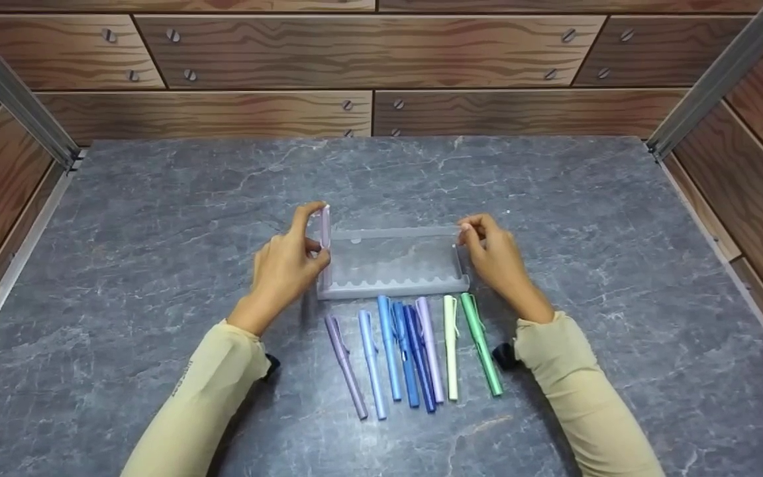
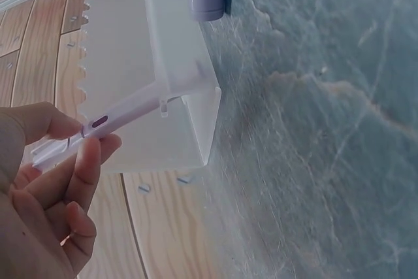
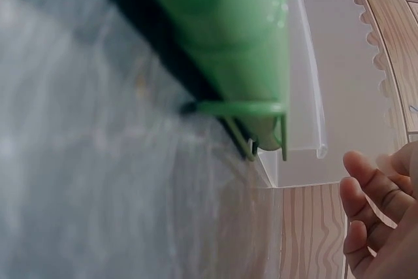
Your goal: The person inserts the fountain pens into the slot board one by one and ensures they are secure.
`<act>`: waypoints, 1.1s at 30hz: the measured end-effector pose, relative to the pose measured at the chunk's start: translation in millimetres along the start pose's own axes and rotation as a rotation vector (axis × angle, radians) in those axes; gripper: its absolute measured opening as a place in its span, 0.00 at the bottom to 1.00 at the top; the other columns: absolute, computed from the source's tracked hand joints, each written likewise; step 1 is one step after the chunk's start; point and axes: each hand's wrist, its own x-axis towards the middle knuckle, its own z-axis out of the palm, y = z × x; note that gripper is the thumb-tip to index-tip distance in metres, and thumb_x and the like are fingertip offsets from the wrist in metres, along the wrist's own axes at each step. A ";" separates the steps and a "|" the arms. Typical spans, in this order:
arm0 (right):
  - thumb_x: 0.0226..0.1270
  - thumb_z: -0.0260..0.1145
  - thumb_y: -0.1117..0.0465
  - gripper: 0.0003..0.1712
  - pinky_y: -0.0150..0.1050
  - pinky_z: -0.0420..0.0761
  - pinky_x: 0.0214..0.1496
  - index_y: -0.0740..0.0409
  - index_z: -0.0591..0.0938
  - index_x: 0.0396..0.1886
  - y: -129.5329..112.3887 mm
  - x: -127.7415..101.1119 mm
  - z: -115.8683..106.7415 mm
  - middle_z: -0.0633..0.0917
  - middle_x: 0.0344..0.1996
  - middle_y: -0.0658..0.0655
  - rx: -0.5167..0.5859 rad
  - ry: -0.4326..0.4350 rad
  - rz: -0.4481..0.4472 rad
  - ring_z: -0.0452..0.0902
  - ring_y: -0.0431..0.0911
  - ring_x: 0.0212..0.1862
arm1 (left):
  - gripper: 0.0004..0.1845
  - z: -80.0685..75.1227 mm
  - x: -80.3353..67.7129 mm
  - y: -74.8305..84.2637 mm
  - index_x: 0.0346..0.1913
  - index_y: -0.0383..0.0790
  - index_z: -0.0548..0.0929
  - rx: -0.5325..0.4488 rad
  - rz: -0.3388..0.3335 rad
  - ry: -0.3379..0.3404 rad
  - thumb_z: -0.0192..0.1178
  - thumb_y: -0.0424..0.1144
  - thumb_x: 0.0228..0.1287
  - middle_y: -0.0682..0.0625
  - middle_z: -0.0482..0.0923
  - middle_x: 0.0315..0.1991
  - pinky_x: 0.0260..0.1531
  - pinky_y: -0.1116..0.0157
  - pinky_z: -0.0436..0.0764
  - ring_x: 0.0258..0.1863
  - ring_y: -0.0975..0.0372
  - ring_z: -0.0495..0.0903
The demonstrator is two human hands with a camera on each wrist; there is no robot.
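Observation:
A clear plastic pen case (image 1: pixel 391 289) with notched edges sits in front of me. At its left end my left hand (image 1: pixel 287 262) pinches a pale pink-lilac pen (image 2: pixel 124 112) between thumb and fingers. The pen's far end reaches into the case in the left wrist view. My right hand (image 1: pixel 497 255) is at the case's far right corner, thumb and bent fingers pinching its rim. Close by in the right wrist view lies a green pen (image 3: pixel 241 50), with the right fingers (image 3: pixel 366 181) beyond it beside the case wall.
Several pens lie side by side nearer to me: a dark purple pen (image 1: pixel 347 368), a light blue pen (image 1: pixel 372 364), a lilac pen (image 1: pixel 430 351) and a pale green pen (image 1: pixel 451 351) among them. The grey marbled table (image 1: pixel 156 218) is bordered by wood-patterned walls (image 1: pixel 368 53).

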 end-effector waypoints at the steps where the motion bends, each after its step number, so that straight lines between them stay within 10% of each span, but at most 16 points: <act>1: 0.72 0.55 0.65 0.10 0.28 0.70 0.31 0.68 0.79 0.42 0.0 -0.2 0.1 0.85 0.27 0.62 0.002 -0.001 -0.004 0.78 0.48 0.30 | 0.35 0.1 0.3 -0.3 0.66 0.61 0.66 0.003 -0.002 -0.002 0.61 0.37 0.54 0.53 0.89 0.33 0.24 0.52 0.78 0.26 0.54 0.84; 21: 0.72 0.55 0.66 0.09 0.29 0.70 0.31 0.67 0.79 0.43 1.2 0.1 0.5 0.86 0.27 0.61 -0.024 0.002 -0.018 0.79 0.49 0.30 | 0.43 -13.4 -14.6 -5.8 0.72 0.52 0.57 0.115 -0.006 -0.041 0.66 0.54 0.57 0.51 0.87 0.45 0.17 0.62 0.72 0.23 0.57 0.82; 33: 0.72 0.55 0.66 0.09 0.29 0.69 0.29 0.67 0.79 0.43 0.9 -0.6 0.9 0.86 0.27 0.61 -0.035 -0.001 -0.019 0.78 0.48 0.28 | 0.47 -15.2 -38.1 -3.3 0.72 0.50 0.59 0.110 -0.039 -0.089 0.67 0.62 0.51 0.53 0.86 0.36 0.16 0.66 0.67 0.16 0.61 0.72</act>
